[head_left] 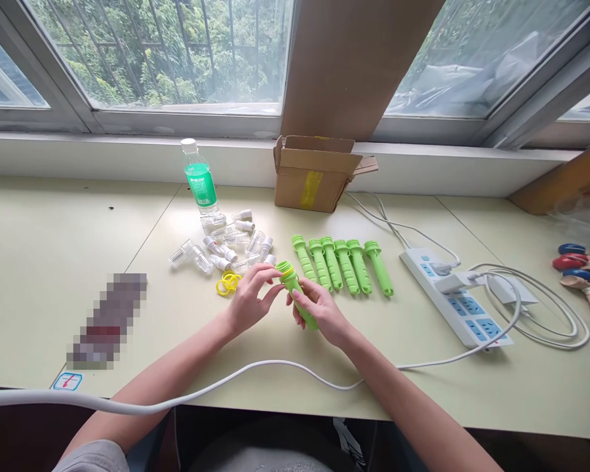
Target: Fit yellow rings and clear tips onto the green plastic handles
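Over a pale worktop (29, 262), the right hand (319, 308) has its grip closed around a green ribbed tube (291, 283), thumb on the near side and fingers curling beneath, the tube tilted with its threaded end up and to the left. A yellow ring (286, 273) sits around the tube just below that thread. The left hand (252, 298) has its fingertips right at the threaded end, index finger and thumb set narrowly apart (whether this grip pinches the ring or only touches the tube, I cannot tell). Beside the left hand lie loose yellow rings (229, 283), overlapping in a small pile. Beyond them is a scatter of clear plastic pieces with white caps (229, 254), some lying across others, and behind these stands a bottle (201, 183) with a green label and a white cap. Past the right hand, six more green tubes (347, 265) lie side by side, threaded ends away from the person, the rightmost slightly apart. An open cardboard box (290, 183) stands farther back, near the window wall. To the right rests a power strip (455, 295) with plugs in it, and a white cable (270, 362) runs in front of the hands.
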A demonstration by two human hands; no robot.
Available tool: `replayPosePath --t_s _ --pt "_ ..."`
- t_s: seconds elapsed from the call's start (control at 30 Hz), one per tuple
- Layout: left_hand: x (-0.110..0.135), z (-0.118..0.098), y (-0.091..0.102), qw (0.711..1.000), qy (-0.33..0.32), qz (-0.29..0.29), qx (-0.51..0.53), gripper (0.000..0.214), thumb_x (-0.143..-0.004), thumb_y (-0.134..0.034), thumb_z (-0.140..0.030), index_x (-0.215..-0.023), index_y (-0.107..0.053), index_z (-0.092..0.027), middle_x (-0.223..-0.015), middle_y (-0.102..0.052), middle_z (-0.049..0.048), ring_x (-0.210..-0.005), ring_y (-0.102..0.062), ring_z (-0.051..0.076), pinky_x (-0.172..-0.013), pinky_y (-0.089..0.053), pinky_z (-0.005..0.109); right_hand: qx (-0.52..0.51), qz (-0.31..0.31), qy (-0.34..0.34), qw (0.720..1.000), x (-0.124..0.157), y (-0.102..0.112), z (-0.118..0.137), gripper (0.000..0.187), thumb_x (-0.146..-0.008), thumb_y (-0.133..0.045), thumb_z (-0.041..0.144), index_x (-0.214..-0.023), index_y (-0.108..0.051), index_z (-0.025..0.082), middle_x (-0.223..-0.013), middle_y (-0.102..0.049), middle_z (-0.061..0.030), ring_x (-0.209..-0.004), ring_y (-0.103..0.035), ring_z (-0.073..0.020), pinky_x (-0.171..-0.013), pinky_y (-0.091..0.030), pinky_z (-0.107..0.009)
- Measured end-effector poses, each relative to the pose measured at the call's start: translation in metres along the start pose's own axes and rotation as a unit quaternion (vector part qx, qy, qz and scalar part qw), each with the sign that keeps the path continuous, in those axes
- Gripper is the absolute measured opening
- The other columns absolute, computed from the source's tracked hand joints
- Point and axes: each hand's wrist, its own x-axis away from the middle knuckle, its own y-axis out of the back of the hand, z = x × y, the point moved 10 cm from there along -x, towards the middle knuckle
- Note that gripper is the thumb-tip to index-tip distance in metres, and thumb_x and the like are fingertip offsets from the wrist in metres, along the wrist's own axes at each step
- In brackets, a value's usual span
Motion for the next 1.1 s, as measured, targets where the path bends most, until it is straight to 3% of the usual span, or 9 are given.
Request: replayPosePath --t_s 0.07,0.27,0.47,0.63,0.8,0.97,1.1 --pt "0.0 0.001 -0.001 1.0 0.003 0.005 -0.002 0.024 -0.082 -0.061 -0.014 -0.103 -0.054 -0.02 -0.096 -0.059 0.0053 -0.068 -0.058 0.009 -0.069 -0.053 0.028 0.005 0.006 0.007 1.0 0.0 -0.001 0.002 0.025 -0.088 -0.053 0.043 -0.088 -0.054 0.018 -0.077 -0.053 0.0004 -0.048 -0.051 -0.0074 -0.041 -0.039 -0.021" --pt "0.001 0.004 -0.003 1.0 0.012 0.013 -0.001 0.021 -0.081 -0.063 -0.013 -0.098 -0.054 -0.019 -0.087 -0.06 0.0032 -0.063 -0.053 0.009 -0.066 -0.051 0.027 -0.003 0.02 -0.006 1.0 0.001 -0.003 0.0 0.025 -0.09 -0.049 0.042 -0.089 -0.054 0.017 -0.064 -0.047 0.004 -0.04 -0.041 -0.0049 -0.034 -0.028 -0.018" --pt "-0.001 0.001 -0.01 0.997 0.001 0.07 0.027 0.032 -0.081 -0.061 -0.015 -0.111 -0.052 -0.019 -0.105 -0.057 0.0093 -0.075 -0.058 0.012 -0.069 -0.053 0.03 -0.037 0.006 -0.043 0.998 0.003 0.001 -0.009 0.024 -0.088 -0.055 0.04 -0.101 -0.045 0.023 -0.056 -0.051 0.0079 -0.031 -0.035 -0.0043 -0.029 -0.021 -0.015" --pt "-0.001 0.003 -0.005 0.999 -0.006 0.043 0.009 0.024 -0.081 -0.061 -0.012 -0.103 -0.054 -0.019 -0.093 -0.061 0.0044 -0.068 -0.057 0.01 -0.067 -0.052 0.027 -0.046 0.033 -0.044 0.997 0.003 -0.003 -0.009 0.023 -0.087 -0.055 0.041 -0.098 -0.045 0.023 -0.064 -0.057 0.0045 -0.033 -0.04 -0.0058 -0.029 -0.024 -0.016" --pt "-0.001 -0.003 0.0 1.0 -0.025 0.015 -0.004 0.023 -0.08 -0.063 -0.012 -0.101 -0.055 -0.019 -0.084 -0.063 0.002 -0.069 -0.058 0.011 -0.067 -0.052 0.027 -0.014 0.011 -0.026 1.0 0.0 0.003 -0.005 0.028 -0.088 -0.052 0.043 -0.087 -0.056 0.016 -0.074 -0.055 -0.0012 -0.051 -0.053 -0.0092 -0.041 -0.041 -0.021" --pt "0.001 -0.003 -0.005 0.999 -0.019 0.025 -0.019 0.023 -0.081 -0.063 -0.014 -0.103 -0.055 -0.019 -0.089 -0.063 0.0047 -0.074 -0.059 0.013 -0.07 -0.053 0.029 -0.01 -0.005 -0.049 0.999 0.001 0.004 -0.011 0.036 -0.092 -0.04 0.047 -0.087 -0.056 0.015 -0.061 -0.049 0.002 -0.039 -0.043 -0.007 -0.032 -0.031 -0.018" --pt "0.002 0.003 -0.008 0.999 0.005 0.031 -0.009 0.018 -0.083 -0.06 -0.014 -0.099 -0.056 -0.019 -0.087 -0.063 0.0037 -0.069 -0.059 0.011 -0.069 -0.052 0.029 -0.006 -0.014 -0.032 0.999 0.003 0.006 -0.01 0.024 -0.087 -0.051 0.041 -0.101 -0.048 0.021 -0.059 -0.052 0.0057 -0.034 -0.039 -0.0064 -0.028 -0.027 -0.017"
